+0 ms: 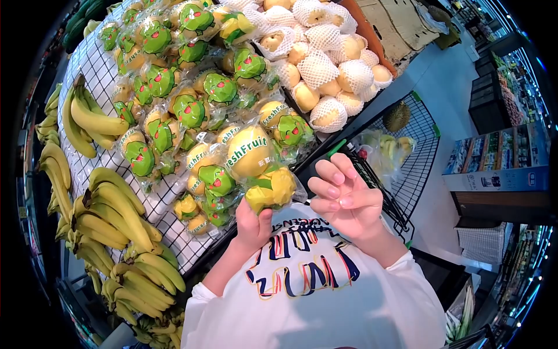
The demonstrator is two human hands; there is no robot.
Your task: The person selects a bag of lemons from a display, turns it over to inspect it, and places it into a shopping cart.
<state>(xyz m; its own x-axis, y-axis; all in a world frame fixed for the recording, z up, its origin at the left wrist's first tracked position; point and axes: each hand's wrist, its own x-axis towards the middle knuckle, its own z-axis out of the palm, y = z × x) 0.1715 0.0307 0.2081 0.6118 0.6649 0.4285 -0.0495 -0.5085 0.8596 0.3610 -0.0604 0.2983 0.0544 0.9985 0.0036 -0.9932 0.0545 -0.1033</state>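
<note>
My left hand (253, 225) is closed on the lower end of a bagged yellow fruit (249, 152). Its clear wrapper carries green "FreshFruit" lettering and has a bright yellow part at the bottom. Around it lie many similar bagged fruits (190, 110), several with a green cartoon face on the wrapper. Just right of the held bag, my right hand (349, 203) is raised in front of my chest. Its fingers are loosely curled and a little apart, with nothing visible in them.
Bunches of bananas (113, 212) hang along the left side. Pale round fruits in white foam nets (322, 70) fill a box at the back. To the right stands a shopping cart (429, 139) holding a durian (397, 116) and a clear bag of yellow fruit (386, 148).
</note>
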